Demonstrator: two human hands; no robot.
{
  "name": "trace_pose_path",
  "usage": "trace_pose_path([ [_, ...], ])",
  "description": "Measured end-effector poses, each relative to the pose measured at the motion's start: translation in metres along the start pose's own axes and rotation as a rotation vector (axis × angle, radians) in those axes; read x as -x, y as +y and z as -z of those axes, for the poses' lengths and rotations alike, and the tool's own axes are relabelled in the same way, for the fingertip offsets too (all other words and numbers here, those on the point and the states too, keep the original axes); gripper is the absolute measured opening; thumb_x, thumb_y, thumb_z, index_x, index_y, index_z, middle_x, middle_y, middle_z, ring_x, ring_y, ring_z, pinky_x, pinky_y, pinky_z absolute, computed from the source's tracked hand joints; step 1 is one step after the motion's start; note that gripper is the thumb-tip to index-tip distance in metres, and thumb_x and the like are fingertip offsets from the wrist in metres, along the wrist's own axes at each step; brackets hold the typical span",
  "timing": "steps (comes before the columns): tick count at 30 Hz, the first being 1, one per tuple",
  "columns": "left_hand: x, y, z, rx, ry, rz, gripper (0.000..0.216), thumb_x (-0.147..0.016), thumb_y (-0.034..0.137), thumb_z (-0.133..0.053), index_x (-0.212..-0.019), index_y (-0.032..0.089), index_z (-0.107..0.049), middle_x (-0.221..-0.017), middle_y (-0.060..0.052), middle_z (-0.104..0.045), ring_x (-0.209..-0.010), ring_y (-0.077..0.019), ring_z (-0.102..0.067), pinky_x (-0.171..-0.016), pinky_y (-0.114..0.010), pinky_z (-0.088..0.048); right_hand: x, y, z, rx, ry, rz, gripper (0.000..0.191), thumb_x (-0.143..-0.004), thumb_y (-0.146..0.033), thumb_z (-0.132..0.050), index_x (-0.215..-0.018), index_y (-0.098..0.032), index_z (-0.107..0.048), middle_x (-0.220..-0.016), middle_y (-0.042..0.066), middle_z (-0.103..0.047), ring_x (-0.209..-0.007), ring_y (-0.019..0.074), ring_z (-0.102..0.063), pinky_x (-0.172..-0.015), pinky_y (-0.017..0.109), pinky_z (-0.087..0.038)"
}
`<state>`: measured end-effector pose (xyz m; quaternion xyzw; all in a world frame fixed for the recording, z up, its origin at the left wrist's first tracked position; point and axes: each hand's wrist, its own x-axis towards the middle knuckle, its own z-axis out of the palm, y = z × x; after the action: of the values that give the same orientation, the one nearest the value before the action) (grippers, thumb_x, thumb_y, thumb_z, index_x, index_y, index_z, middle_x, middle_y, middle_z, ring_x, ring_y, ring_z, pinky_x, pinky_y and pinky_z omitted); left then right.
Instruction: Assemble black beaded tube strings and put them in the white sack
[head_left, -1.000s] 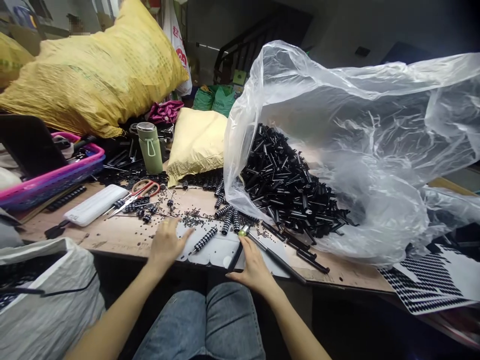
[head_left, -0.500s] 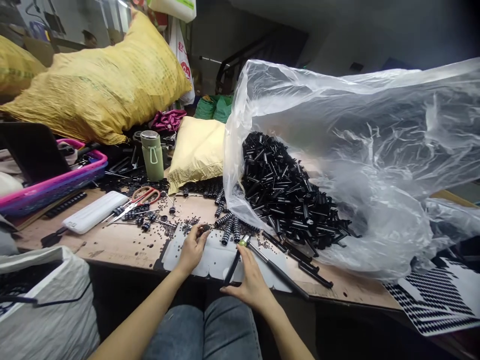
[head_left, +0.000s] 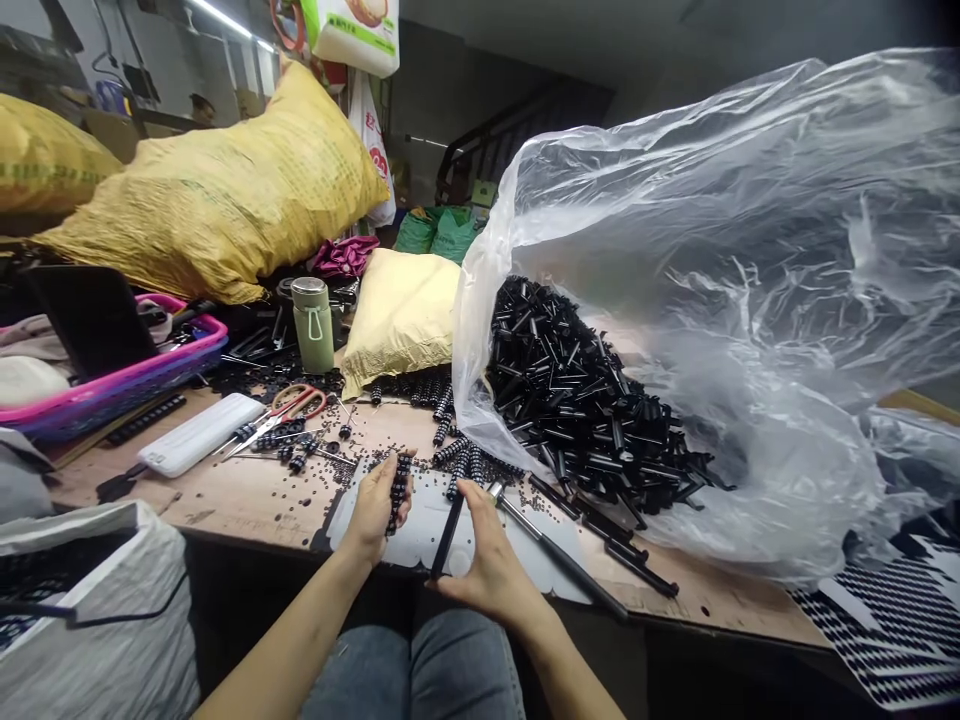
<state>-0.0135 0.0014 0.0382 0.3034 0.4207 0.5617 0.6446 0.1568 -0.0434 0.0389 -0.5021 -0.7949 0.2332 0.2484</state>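
My left hand [head_left: 367, 520] is closed around a black piece with rows of white dots [head_left: 398, 493], held upright above a pale sheet [head_left: 349, 525] on the bench. Between the thumb and fingers of my right hand [head_left: 491, 555] is a slim black tube [head_left: 448, 537], tilted and slightly apart from the dotted piece. Just right of that hand, a long rod with a metal head and dark handle [head_left: 559, 560] lies across the sheet. Several dotted black rollers [head_left: 469, 465] rest beyond my hands, among scattered small dark beads [head_left: 375, 447].
A clear plastic bag [head_left: 480, 330] lies open at right, spilling a heap of black tubes [head_left: 570, 380]. To the left are scissors [head_left: 281, 418], a white power-bank-like block [head_left: 201, 434], a green flask [head_left: 312, 335] and a pink basket [head_left: 187, 350]. Yellow sacks [head_left: 247, 180] stand behind.
My left hand has come up from the sheet's far side and now shows the dotted piece upright in its grasp. The black tube in my right hand has shifted slightly left. The view has tilted.
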Motion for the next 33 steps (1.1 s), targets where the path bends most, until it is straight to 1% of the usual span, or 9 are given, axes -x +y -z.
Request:
trace_pose_path([
  [5, -0.011, 0.007, 0.038, -0.066, 0.159, -0.078, 0.036, -0.068, 0.044, -0.06, -0.09, 0.016, -0.054, -0.068, 0.002, -0.051, -0.042, -0.0044, -0.043, -0.034, -0.016, -0.029, -0.018, 0.02, -0.015, 0.095, -0.098, -0.057, 0.104, -0.049, -0.036, -0.074, -0.134, -0.017, -0.018, -0.137, 0.013, -0.025, -0.128, 0.027, -0.021, -0.106, 0.042, -0.023],
  [8, -0.016, 0.026, 0.07, -0.07, 0.274, -0.143, 0.04, -0.066, 0.045, -0.061, -0.093, 0.018, -0.051, -0.067, 0.004, -0.048, -0.043, -0.0042, -0.041, -0.033, -0.014, -0.029, -0.045, 0.014, -0.022, 0.213, -0.143, -0.045, 0.112, -0.042, -0.05, -0.076, -0.134, -0.018, -0.021, -0.138, 0.014, -0.024, -0.128, 0.0316, -0.019, -0.105, 0.048, -0.018],
  [11, -0.014, 0.043, 0.098, -0.116, 0.349, -0.232, 0.046, -0.063, 0.05, -0.062, -0.095, 0.019, -0.05, -0.064, 0.006, -0.046, -0.04, -0.0038, -0.038, -0.032, -0.015, -0.028, -0.09, -0.008, -0.033, 0.25, -0.125, 0.057, 0.084, -0.065, -0.058, -0.059, -0.132, -0.02, -0.026, -0.138, 0.011, -0.027, -0.127, 0.027, -0.022, -0.103, 0.044, -0.023],
  [14, -0.004, 0.049, 0.116, -0.169, 0.378, -0.263, 0.046, -0.064, 0.054, -0.059, -0.091, 0.019, -0.05, -0.066, 0.005, -0.047, -0.041, -0.0048, -0.041, -0.034, -0.016, -0.032, -0.143, -0.035, -0.057, 0.221, -0.106, 0.151, 0.036, -0.088, -0.031, -0.036, -0.122, -0.019, -0.04, -0.124, 0.008, -0.046, -0.116, 0.0171, -0.038, -0.096, 0.033, -0.033],
  [19, 0.012, 0.043, 0.126, -0.246, 0.443, -0.229, 0.043, -0.068, 0.056, -0.054, -0.087, 0.018, -0.048, -0.064, 0.006, -0.046, -0.041, -0.0056, -0.042, -0.035, -0.017, -0.034, -0.204, -0.055, -0.101, 0.174, -0.217, 0.223, 0.024, -0.077, -0.004, -0.045, -0.089, -0.02, -0.06, -0.098, 0.003, -0.063, -0.108, 0.0171, -0.046, -0.093, 0.035, -0.031],
  [22, 0.012, 0.04, 0.127, -0.345, 0.42, -0.216, 0.041, -0.068, 0.054, -0.054, -0.089, 0.019, -0.049, -0.067, 0.004, -0.049, -0.041, -0.0061, -0.043, -0.035, -0.017, -0.034, -0.207, -0.052, -0.111, 0.104, -0.229, 0.186, 0.019, -0.073, -0.003, -0.05, -0.071, -0.018, -0.061, -0.084, 0.004, -0.065, -0.101, 0.0181, -0.051, -0.092, 0.036, -0.031],
  [25, 0.008, 0.036, 0.123, -0.517, 0.336, -0.224, 0.04, -0.071, 0.05, -0.052, -0.095, 0.018, -0.054, -0.07, 0.001, -0.056, -0.046, -0.0097, -0.05, -0.041, -0.021, -0.041, -0.192, -0.046, -0.109, -0.011, -0.139, 0.063, 0.016, -0.081, -0.014, -0.045, -0.082, -0.017, -0.06, -0.093, 0.008, -0.064, -0.094, 0.0181, -0.054, -0.087, 0.036, -0.037],
  [30, 0.001, 0.025, 0.102, -0.825, 0.238, -0.298, 0.039, -0.076, 0.043, -0.047, -0.103, 0.018, -0.06, -0.102, -0.008, -0.063, -0.097, -0.0224, -0.057, -0.084, -0.035, -0.045, -0.158, -0.038, -0.101, -0.297, -0.09, -0.122, 0.023, -0.081, -0.026, -0.046, -0.093, -0.011, -0.058, -0.086, 0.009, -0.067, -0.077, 0.0157, -0.063, -0.067, 0.028, -0.05],
  [33, 0.002, 0.016, 0.09, -0.96, 0.193, -0.299, 0.041, -0.08, 0.041, -0.042, -0.108, 0.017, -0.058, -0.11, -0.009, -0.061, -0.105, -0.0222, -0.054, -0.091, -0.036, -0.041, -0.141, -0.036, -0.095, -0.446, -0.077, -0.159, 0.025, -0.075, -0.021, -0.051, -0.096, -0.01, -0.059, -0.087, 0.008, -0.068, -0.08, 0.0161, -0.064, -0.068, 0.027, -0.052],
])
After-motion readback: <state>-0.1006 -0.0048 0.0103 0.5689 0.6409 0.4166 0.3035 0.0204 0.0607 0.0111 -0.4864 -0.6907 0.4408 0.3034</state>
